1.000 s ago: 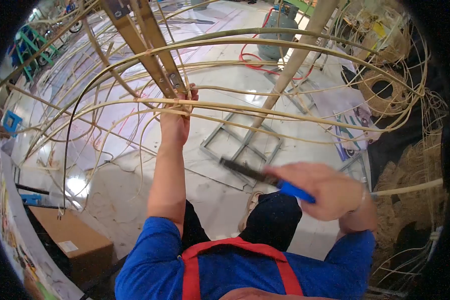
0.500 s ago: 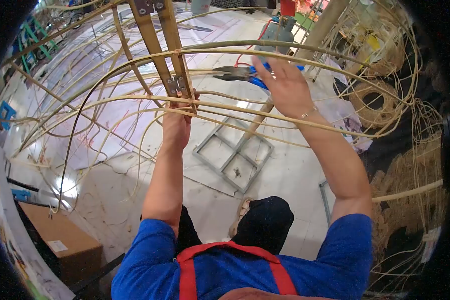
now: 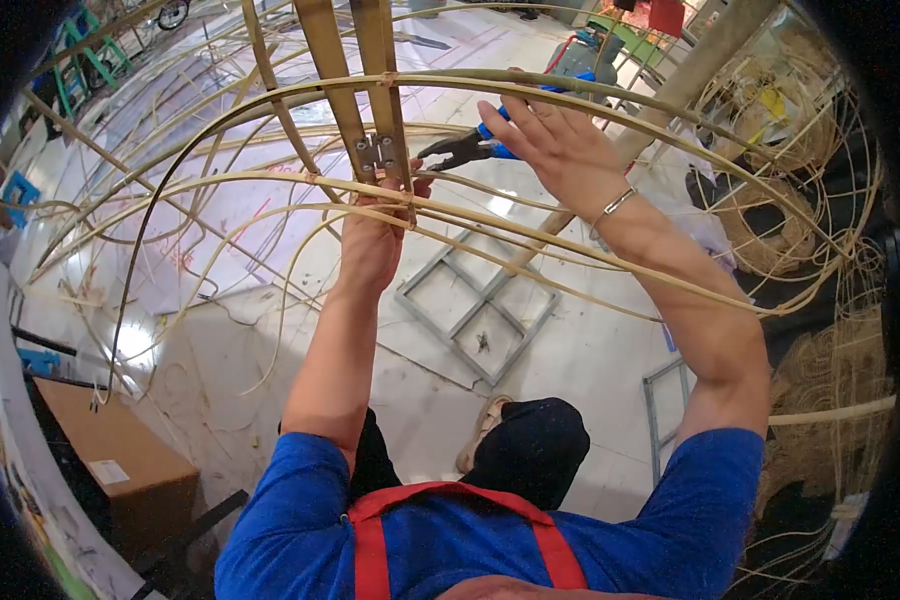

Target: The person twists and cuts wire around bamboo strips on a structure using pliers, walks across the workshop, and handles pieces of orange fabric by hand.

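Note:
My left hand (image 3: 372,238) is closed around the lower end of the upright bamboo slats (image 3: 388,120), where curved bamboo strips (image 3: 260,178) cross them. Its fingertips show behind the slats. A small metal hinge (image 3: 375,155) is screwed across the two slats just above that hand. In my right hand (image 3: 575,160) is a pair of pliers (image 3: 460,150) with blue handles and dark jaws. The jaws point left, close to the fingertips of my left hand; whether they grip anything I cannot tell. A long bent strip passes in front of my right forearm.
A grey metal frame (image 3: 440,281) lies on the floor ahead of my feet. A cardboard box (image 3: 130,440) stands at lower left. To the right are coils of strips (image 3: 765,225) and a thick pole (image 3: 705,75). A gas cylinder (image 3: 575,60) stands behind.
The slats and my left hand have shifted a little right and down in view. The pliers' jaws have come closer to my left fingertips, and their handles look more widely spread.

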`<state>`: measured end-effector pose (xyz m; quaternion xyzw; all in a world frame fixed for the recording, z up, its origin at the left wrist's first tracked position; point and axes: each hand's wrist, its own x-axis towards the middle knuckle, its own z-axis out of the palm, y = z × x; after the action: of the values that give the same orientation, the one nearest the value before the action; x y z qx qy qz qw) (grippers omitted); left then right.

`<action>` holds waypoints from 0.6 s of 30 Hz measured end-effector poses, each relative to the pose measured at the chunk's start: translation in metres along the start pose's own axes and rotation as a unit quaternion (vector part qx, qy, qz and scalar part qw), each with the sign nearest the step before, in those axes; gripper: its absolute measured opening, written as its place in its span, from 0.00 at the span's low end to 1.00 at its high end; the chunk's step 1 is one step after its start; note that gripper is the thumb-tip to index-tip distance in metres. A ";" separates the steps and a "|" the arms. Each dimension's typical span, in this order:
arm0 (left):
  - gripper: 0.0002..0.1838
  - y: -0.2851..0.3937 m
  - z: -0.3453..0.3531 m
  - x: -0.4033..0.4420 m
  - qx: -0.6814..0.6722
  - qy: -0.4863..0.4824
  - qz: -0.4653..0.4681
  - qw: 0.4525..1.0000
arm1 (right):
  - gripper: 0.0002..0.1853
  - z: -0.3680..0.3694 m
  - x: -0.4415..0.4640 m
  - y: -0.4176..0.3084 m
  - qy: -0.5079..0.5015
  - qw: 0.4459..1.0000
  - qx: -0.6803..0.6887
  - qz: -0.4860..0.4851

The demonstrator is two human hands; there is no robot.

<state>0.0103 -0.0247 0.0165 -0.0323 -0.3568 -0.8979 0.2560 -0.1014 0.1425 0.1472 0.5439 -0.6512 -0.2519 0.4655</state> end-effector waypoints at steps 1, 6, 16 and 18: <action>0.17 -0.001 -0.002 0.001 -0.003 0.002 -0.004 1.000 | 0.29 -0.003 0.000 0.000 -0.002 1.000 0.021 0.011; 0.19 -0.007 -0.014 0.006 0.013 0.030 -0.016 0.999 | 0.25 -0.026 -0.007 -0.003 -0.131 0.975 0.141 0.112; 0.19 -0.006 -0.016 0.000 -0.024 0.004 -0.002 1.000 | 0.23 -0.056 -0.008 0.001 -0.376 0.741 0.502 0.240; 0.20 -0.006 -0.013 -0.001 -0.037 -0.001 -0.004 0.999 | 0.23 -0.039 -0.011 -0.003 -0.376 0.744 0.511 0.210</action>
<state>0.0096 -0.0296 0.0025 -0.0413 -0.3235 -0.9114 0.2511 -0.0657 0.1594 0.1586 0.4108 -0.9025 0.0382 -0.1238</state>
